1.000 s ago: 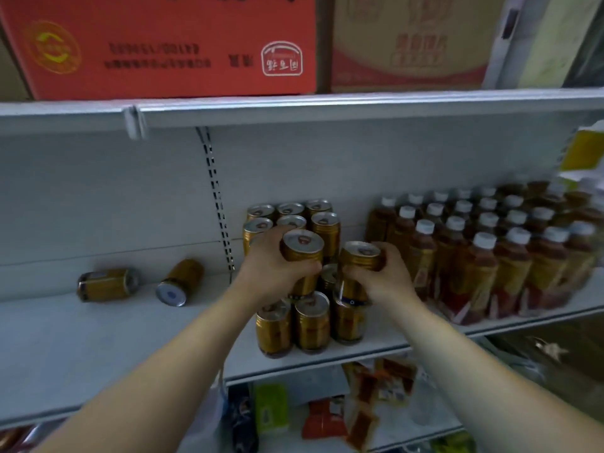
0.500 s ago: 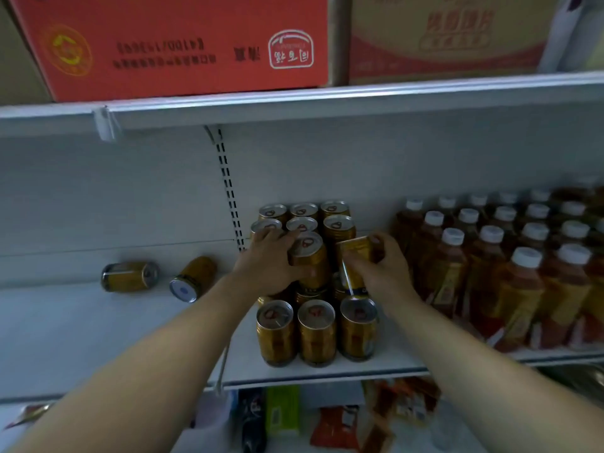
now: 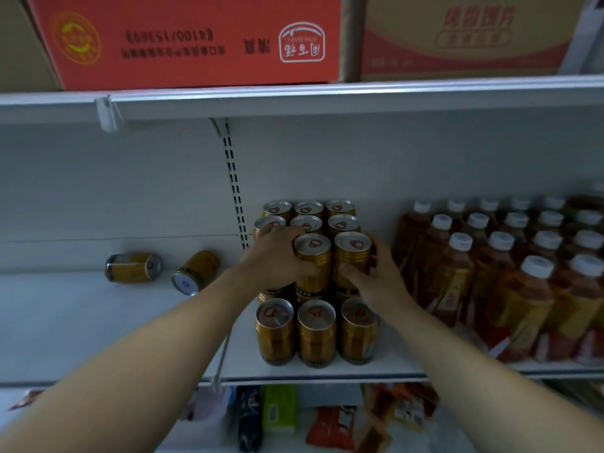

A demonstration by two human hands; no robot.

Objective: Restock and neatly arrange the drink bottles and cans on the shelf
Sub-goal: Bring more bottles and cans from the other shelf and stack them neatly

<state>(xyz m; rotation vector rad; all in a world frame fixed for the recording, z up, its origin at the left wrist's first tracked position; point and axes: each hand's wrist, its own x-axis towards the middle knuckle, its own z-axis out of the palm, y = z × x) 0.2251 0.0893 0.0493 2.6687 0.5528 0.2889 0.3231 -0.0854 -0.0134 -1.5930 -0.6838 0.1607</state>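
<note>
Gold drink cans stand in a stacked block on the white shelf (image 3: pixel 327 371). My left hand (image 3: pixel 274 259) grips an upper-tier gold can (image 3: pixel 314 266) in the middle column. Beside it, my right hand (image 3: pixel 376 279) grips another upper-tier gold can (image 3: pixel 352 259); both cans stand upright on the lower tier. Three front-row cans (image 3: pixel 316 335) stand below my hands. More stacked cans (image 3: pixel 309 212) fill the back. Two loose gold cans (image 3: pixel 132 267) (image 3: pixel 196 273) lie on their sides at the left.
Rows of brown tea bottles (image 3: pixel 510 282) with white caps crowd the shelf's right side. A red carton (image 3: pixel 196 40) and a tan carton (image 3: pixel 467 37) sit on the shelf above. Snack packets (image 3: pixel 330 426) lie on the shelf below. A slotted upright (image 3: pixel 233 178) runs up the back wall.
The right hand's can went from tilted in the air to upright on the stack beside the left hand's can. Both hands moved further in toward the shelf.
</note>
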